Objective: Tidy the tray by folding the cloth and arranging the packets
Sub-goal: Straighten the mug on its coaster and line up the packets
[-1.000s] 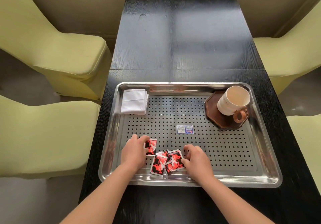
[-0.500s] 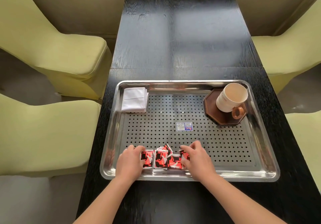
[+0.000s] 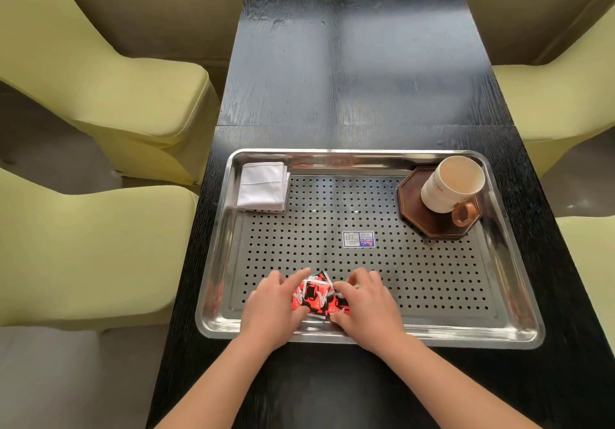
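Observation:
A steel perforated tray (image 3: 466,337) lies on the black table. Several red and black packets (image 3: 317,297) sit bunched in an overlapping pile near the tray's front edge. My left hand (image 3: 273,305) holds the pile from the left, index finger over the top and thumb at the near side. From the right, my right hand (image 3: 369,305) grips the same pile with curled fingers. A folded white cloth (image 3: 263,186) rests in the tray's far left corner.
A cream mug (image 3: 449,184) stands on a dark wooden octagonal coaster (image 3: 429,219) in the tray's far right corner. A small blue and white sticker (image 3: 358,239) marks the tray's middle. Yellow-green chairs (image 3: 100,245) flank the table on both sides.
Both hands have moved closer together, pushing the spread-out packets into one tight overlapping pile. The cloth, mug and coaster have stayed in place.

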### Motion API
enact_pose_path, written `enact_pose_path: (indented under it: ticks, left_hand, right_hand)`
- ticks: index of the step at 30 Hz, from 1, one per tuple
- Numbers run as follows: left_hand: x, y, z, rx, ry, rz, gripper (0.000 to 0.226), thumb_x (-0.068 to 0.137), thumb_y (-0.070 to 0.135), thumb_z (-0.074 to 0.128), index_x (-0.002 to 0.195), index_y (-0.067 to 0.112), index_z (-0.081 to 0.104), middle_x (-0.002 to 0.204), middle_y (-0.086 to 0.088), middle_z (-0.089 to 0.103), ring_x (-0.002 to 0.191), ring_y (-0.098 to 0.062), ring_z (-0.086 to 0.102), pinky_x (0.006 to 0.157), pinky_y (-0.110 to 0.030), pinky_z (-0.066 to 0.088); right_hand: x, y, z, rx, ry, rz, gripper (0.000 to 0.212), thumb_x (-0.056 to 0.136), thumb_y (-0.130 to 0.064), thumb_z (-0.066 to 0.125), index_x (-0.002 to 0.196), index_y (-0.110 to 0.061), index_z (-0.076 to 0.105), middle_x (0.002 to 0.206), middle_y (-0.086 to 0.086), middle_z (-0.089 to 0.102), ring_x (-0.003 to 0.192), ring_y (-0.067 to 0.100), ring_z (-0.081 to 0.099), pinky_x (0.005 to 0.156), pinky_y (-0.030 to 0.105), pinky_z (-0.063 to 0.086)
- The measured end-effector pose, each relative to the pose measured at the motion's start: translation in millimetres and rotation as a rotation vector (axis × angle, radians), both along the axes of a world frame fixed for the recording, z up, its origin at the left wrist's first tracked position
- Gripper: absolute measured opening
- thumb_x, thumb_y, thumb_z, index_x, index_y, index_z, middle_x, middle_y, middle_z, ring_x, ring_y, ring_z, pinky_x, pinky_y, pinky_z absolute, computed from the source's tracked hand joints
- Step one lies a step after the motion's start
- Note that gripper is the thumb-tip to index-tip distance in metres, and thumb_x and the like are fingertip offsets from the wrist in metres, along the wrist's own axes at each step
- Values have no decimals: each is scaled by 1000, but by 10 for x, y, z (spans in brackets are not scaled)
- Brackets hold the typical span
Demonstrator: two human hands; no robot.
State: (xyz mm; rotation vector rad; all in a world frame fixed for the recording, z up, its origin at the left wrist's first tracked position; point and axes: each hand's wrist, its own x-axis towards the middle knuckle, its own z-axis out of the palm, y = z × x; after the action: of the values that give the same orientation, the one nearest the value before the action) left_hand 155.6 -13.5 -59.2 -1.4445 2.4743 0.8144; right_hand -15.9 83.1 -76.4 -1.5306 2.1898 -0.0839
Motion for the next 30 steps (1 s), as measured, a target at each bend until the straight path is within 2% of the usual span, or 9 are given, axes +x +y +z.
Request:
enact_pose_path:
  ticks: [3,7,9,11,13,16,22,26,30]
  left_hand:
    - [-86,57,-10,-62,-104,-161,59,90,55,57,142,54,29,107,3,42,96,-16,43,84,-33,44]
    - [6,123,-75,-99,-112,-155,53,93,51,53,143,48,35,107,5,41,90,-14,37,81,-31,42]
    - [57,147,-92,-76,-88,-115,51,94,51,52,143,48,37,104,7,38,91,-12,40,82,-28,43]
    - [66,163,-83,-65,-76,-97,49,95,48,51,142,48,38,103,7,37,92,-12,42,82,-28,44]
    - [67,170,-70,-64,-77,-99,48,95,45,50,142,48,38,105,6,38,94,-14,43,82,-29,45]
    - [100,177,-60,-54,-86,-84,48,95,42,47,142,48,38,104,6,37,93,-14,43,82,-30,45]
    - [146,222,-79,-103,-102,-50,48,95,42,42,142,44,41,102,6,38,88,-14,40,76,-29,42]
    - [167,246,-97,-110,-93,-15,48,95,41,42,143,42,42,107,5,44,91,-14,43,81,-29,44]
    - [148,232,-73,-92,-77,-5,48,95,41,42,144,42,41,107,6,42,94,-12,42,84,-28,42]
  right_hand:
    - [-1,-14,-7,21,14,-16,45,79,-55,68,117,-31,62,109,-6,45,105,18,41,88,32,45]
    - [-63,-46,31,40,9,-44,39,79,-57,68,108,-31,62,106,-8,47,104,16,41,86,32,46]
    - [-47,-162,54,-35,-37,-44,35,86,-48,66,118,-34,60,114,-8,50,110,18,43,88,34,47]
    - [-17,-338,55,-66,-51,33,44,93,-31,63,135,-39,51,121,-5,49,114,19,42,90,35,46]
    - [5,-506,52,-23,-46,150,52,94,-23,63,140,-42,48,121,-2,46,114,21,40,90,35,44]
    - [-28,-638,48,28,-52,242,43,92,-34,68,133,-39,57,115,-2,45,113,22,40,91,36,44]
    - [-177,-577,11,94,-104,299,57,81,-42,76,133,-31,57,117,-3,48,116,19,39,93,38,48]
    - [-189,-536,-14,114,-93,214,47,79,-38,78,120,-24,59,114,-5,49,113,18,40,91,35,47]
    - [-159,-576,15,113,-143,81,32,76,-32,80,94,-24,56,97,-7,55,96,16,46,82,33,48]
